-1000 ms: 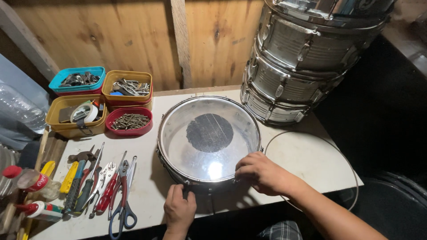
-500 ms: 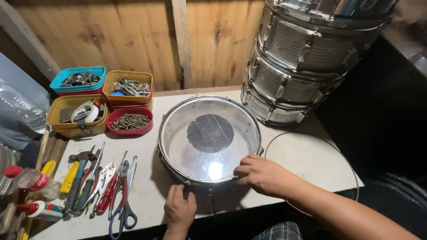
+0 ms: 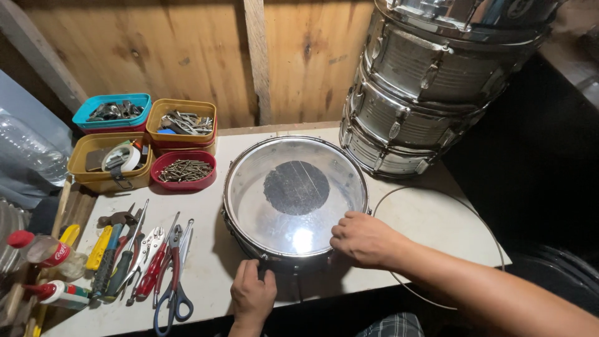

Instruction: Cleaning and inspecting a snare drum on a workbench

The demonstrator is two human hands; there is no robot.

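- I see the left hand [image 3: 252, 293] curled, gripping the snare drum [image 3: 295, 196] at its near shell.
- Right hand [image 3: 365, 238] rests loosely curled on the rim.
- Drum lies flat, head upward.

Light falls from overhead and lands as a hot white glare spot on the drumhead [image 3: 296, 190], near its front edge, while the table [image 3: 430, 215] and the wooden wall [image 3: 187, 56] sit in a warm, medium glow. The right side drops off into near black, the stacked drums [image 3: 424, 93] throw dull metallic glints, and a soft shadow pools under the near rim where the left hand [image 3: 253, 293] grips it. The picture is sharp in the middle, but the wide lens bends the edges and the right hand [image 3: 365, 237] shows slightly soft.
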